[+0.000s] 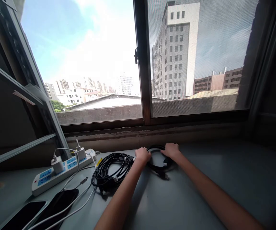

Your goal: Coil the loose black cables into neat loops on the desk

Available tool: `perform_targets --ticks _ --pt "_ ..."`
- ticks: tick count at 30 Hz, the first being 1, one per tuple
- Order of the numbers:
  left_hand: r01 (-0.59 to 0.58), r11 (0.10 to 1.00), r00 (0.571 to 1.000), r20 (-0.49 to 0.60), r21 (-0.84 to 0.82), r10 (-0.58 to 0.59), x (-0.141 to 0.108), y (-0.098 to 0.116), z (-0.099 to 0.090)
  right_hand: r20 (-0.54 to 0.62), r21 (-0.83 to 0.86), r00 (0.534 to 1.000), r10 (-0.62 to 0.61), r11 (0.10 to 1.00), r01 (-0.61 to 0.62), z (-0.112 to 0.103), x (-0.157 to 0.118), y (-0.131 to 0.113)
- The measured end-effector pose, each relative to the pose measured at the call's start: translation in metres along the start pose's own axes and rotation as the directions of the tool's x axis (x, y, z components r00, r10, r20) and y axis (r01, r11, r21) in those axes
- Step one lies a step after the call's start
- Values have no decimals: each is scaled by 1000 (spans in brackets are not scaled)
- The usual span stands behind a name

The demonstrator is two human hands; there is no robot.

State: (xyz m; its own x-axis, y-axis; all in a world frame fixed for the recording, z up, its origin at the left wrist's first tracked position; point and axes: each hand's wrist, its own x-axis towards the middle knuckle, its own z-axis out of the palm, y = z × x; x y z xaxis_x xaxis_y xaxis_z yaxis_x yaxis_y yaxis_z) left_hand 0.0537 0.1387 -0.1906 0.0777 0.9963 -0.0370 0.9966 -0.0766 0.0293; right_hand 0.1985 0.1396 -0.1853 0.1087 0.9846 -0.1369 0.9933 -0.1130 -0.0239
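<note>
A small coil of black cable (156, 167) lies on the grey table, with dark connectors at its lower edge. My left hand (142, 155) is closed on the left side of this coil, fingers curled over it. On the coil's upper right side, my right hand (172, 150) is closed round the cable. Just left of my left hand rests a larger coil of black cable (112, 169), several loops thick, with pale-tipped plugs. The fingertips of both hands are hidden beneath the hands.
A white power strip (63, 171) with chargers plugged in stands at the left. White charging cables (77, 204) run past two dark phones (60, 204) at the lower left. A metal frame (56, 127) rises at the left, and a window sill (118, 140) borders the table's back.
</note>
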Motion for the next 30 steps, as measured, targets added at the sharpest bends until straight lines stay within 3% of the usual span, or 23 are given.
perform_targets --ticks 30 --pt "-17 1000 999 -35 -4 17 1 -1 4 -28 64 993 -119 991 121 12 18 19"
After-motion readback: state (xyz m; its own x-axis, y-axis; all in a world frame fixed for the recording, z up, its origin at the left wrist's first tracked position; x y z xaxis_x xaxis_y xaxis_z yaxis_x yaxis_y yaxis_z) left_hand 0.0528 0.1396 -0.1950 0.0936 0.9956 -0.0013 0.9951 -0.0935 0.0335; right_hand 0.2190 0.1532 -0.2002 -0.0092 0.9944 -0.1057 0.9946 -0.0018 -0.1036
